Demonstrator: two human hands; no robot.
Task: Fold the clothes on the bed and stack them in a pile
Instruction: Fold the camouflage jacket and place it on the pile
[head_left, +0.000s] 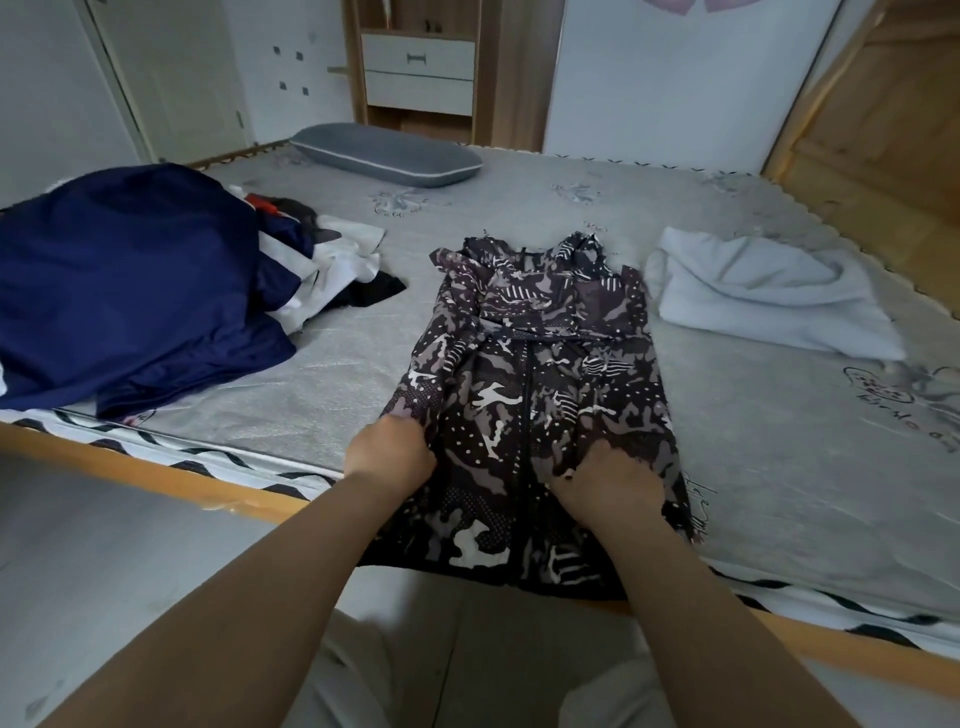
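A dark camouflage-print jacket (540, 384) lies front-up on the grey mattress (779, 415), zip running down its middle, its hem hanging over the near edge of the bed. Both hands are on it: the left hand (389, 454) has its fingers curled into the jacket's left side, bunching fabric, and the right hand (608, 480) grips a fold near the zip. Left of the jacket sits a heap of unfolded clothes (130, 280), mostly navy blue. Right of the jacket rests 1 folded white garment (769, 291). Beyond the jacket, a grey pillow (387, 154) lies at the far edge.
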